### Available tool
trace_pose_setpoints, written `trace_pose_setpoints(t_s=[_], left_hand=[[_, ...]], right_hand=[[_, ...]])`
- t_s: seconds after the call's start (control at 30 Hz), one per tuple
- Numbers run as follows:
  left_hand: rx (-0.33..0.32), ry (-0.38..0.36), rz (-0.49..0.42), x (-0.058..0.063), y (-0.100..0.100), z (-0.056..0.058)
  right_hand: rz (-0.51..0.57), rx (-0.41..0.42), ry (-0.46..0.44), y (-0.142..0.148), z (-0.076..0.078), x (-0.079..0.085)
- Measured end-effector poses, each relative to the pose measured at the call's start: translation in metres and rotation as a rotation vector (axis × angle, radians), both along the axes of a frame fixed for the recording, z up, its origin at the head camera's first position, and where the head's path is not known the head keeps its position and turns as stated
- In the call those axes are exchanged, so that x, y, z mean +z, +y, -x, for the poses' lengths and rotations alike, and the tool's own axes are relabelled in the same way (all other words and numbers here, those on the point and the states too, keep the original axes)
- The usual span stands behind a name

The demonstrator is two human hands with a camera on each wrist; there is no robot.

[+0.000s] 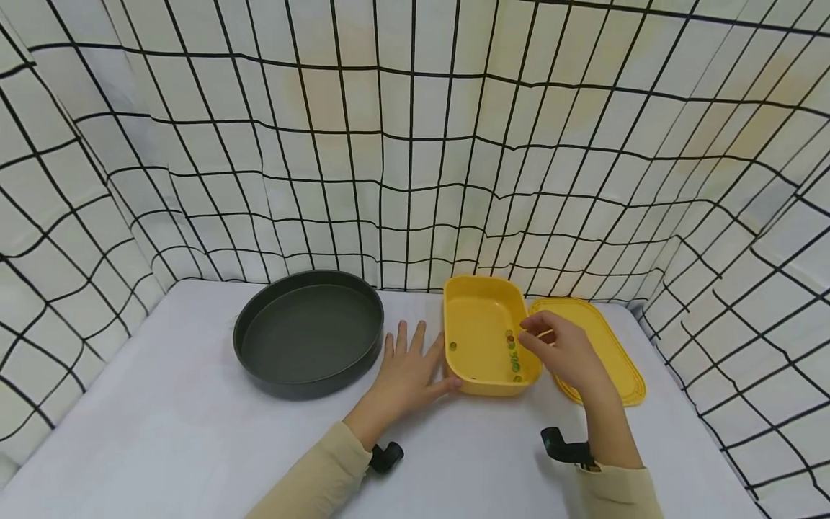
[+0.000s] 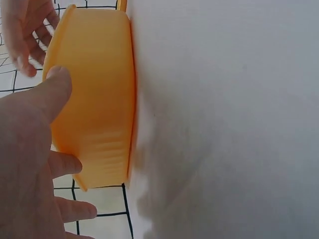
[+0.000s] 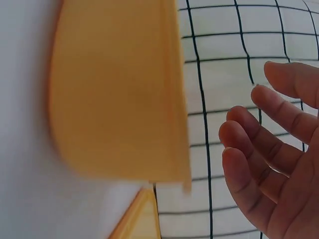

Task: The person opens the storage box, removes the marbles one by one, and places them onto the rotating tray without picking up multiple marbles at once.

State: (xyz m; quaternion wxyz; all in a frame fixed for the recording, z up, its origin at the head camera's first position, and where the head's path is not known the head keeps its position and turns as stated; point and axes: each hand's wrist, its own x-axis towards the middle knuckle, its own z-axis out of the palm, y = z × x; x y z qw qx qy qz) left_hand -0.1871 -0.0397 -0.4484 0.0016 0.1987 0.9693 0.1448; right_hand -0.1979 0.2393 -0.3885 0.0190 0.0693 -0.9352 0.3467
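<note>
A yellow rectangular plastic container [image 1: 483, 331] stands on the table, with several small round green and reddish pieces [image 1: 513, 353] along the right of its floor. Another small piece [image 1: 452, 346] is near its left side. My left hand [image 1: 405, 375] spreads its fingers at the container's near left corner, the thumb [image 2: 61, 82] touching the outer wall. Above the container's right rim hovers my right hand [image 1: 565, 349]. Its fingers [image 3: 239, 132] bend loosely, thumb apart from them, and nothing shows between them in the right wrist view.
A dark grey round pan [image 1: 310, 331] sits left of the container. The yellow lid [image 1: 616, 353] lies flat on the right, partly beneath the right hand. White walls with black netting [image 1: 415, 166] enclose the back and sides of the white table [image 1: 162, 418].
</note>
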Motion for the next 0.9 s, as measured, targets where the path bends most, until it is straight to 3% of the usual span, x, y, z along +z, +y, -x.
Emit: trace_pose_setpoints(t_s=[0.23,0.33,0.5,0.7,0.9], left_hand=[[-0.04,-0.016,0.038,0.016,-0.016,-0.011],[-0.069,-0.008,0.04,0.028,-0.025,-0.022],[-0.12,0.012,0.021,0.048,-0.045,-0.046],[-0.121,0.037,-0.094,0.065,-0.078,-0.067],[-0.154,0.179,-0.222,0.074,-0.129,-0.079]], right_hand=[[0.056,0.037,0.01,-0.041,0.014,0.011],[0.068,0.051,0.007,-0.051,0.02,0.007],[0.061,0.061,-0.083,-0.061,0.027,0.0],[0.038,0.074,-0.132,-0.063,0.036,0.0],[0.053,0.085,-0.129,-0.07,0.043,-0.002]])
